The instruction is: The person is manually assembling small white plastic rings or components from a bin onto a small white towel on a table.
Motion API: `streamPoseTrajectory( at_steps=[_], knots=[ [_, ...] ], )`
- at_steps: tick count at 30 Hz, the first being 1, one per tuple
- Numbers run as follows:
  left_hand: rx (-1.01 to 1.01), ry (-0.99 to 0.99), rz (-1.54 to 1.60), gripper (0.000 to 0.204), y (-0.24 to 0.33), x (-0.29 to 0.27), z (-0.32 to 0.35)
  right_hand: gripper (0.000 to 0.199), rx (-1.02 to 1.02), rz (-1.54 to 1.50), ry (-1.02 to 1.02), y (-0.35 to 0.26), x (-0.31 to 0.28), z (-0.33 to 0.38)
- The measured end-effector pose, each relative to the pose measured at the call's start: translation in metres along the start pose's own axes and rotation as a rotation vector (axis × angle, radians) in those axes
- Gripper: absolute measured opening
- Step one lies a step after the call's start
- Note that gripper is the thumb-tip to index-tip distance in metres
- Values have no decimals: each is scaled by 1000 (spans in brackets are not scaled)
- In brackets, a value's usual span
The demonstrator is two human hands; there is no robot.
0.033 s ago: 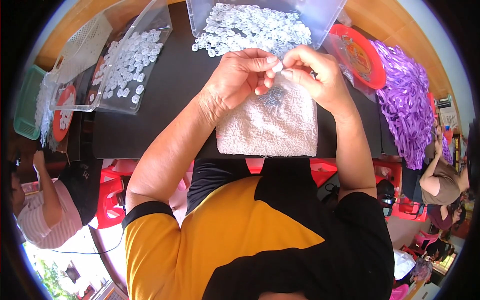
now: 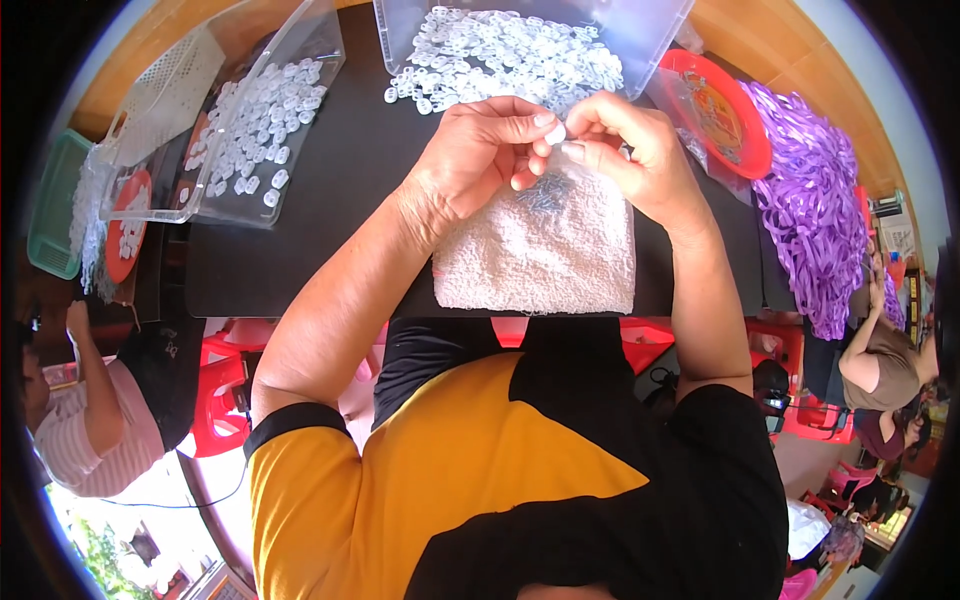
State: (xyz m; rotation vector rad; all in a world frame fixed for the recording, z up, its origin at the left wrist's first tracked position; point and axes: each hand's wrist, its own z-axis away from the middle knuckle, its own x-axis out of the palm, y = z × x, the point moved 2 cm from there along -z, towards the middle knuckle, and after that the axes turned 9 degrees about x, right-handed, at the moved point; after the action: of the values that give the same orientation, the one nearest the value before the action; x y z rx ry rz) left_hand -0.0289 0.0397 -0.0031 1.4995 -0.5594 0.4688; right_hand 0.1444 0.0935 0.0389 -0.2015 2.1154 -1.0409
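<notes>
Above a folded white towel (image 2: 540, 255), my two hands meet fingertip to fingertip. My left hand (image 2: 485, 150) pinches a small round white plastic piece (image 2: 556, 134) between thumb and fingers. Right beside that piece, the thumb and index finger of my right hand (image 2: 635, 155) are closed together; anything between them is too small to make out. A little heap of thin, grey metal pins (image 2: 542, 193) lies on the towel just below my fingers.
Ahead, a clear bin (image 2: 660, 45) holds many white plastic pieces (image 2: 500, 55), some spilling onto the dark table (image 2: 350, 150). Another clear bin (image 2: 235, 205) with similar pieces stands left. A red basin (image 2: 755, 140) and piled purple ribbons (image 2: 810, 200) are right. Other people sit at both sides.
</notes>
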Motion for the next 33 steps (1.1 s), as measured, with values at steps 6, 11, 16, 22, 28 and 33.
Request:
streamPoseTrajectory(
  at_steps=[6,11,16,22,28,33],
  knots=[
    [56,55,-50,13,0,2,0,15,178,-69,-69,7,3,-1],
    [81,91,-123,12,4,5,3,18,302,-245,-50,6,10,-1],
    [146,108,-207,14,5,9,5,18,473,-425,-84,7,9,0],
    [258,167,-290,20,4,17,8,18,468,-457,-38,7,8,0],
    [393,58,-536,30,3,19,11,18,480,-505,-139,7,-4,-1],
    [483,6,-587,29,-1,23,14,19,520,-579,-159,9,-4,0]
  ],
)
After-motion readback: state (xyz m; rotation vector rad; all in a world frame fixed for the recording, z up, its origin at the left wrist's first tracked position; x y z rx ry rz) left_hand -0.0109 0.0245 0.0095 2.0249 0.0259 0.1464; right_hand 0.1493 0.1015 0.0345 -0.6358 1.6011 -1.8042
